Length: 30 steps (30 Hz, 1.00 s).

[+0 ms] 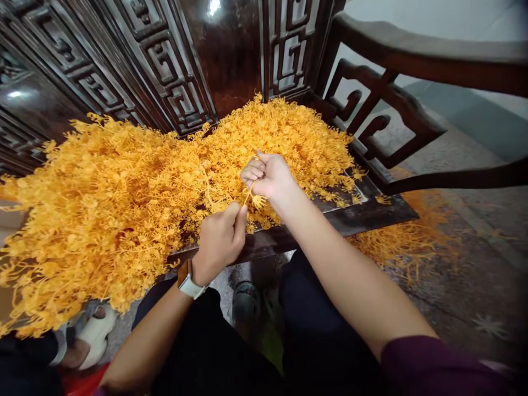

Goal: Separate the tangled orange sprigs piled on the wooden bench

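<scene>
On the dark wooden bench (pixel 342 220), your left hand (pixel 220 236) and right hand (pixel 268 176) are pinching a thin yellow stem (pixel 248 196) beside the yellow pile (pixel 124 203)

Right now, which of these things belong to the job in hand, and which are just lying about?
In use:
yellow strand, held between left hand and right hand
yellow heap of similar-looking pieces
dark bench under the heap

Apparently not part of it:
loose yellow pieces on the floor
pale wristband
pale shoe at lower left
</scene>
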Each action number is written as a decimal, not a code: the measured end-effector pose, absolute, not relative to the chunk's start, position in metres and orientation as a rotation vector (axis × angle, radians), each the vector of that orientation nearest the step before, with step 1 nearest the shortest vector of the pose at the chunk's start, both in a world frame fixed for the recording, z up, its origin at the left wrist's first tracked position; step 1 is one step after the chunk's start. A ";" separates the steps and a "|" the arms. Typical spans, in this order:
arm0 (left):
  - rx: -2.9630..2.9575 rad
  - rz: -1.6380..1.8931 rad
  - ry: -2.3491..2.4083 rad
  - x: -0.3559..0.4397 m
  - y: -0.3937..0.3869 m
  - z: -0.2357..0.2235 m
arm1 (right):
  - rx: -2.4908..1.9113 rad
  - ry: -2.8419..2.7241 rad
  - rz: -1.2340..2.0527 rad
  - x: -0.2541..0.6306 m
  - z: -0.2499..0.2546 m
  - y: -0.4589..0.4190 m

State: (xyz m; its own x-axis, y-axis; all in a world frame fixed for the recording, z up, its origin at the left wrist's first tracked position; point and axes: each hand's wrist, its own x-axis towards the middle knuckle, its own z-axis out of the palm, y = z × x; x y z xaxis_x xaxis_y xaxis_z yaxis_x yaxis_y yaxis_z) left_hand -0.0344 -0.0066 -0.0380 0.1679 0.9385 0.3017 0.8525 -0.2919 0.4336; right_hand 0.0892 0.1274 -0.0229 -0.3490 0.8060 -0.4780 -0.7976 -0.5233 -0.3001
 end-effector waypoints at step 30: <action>2.085 1.234 1.946 -0.094 -0.064 -0.023 | -0.665 -0.978 1.861 0.121 -0.010 0.079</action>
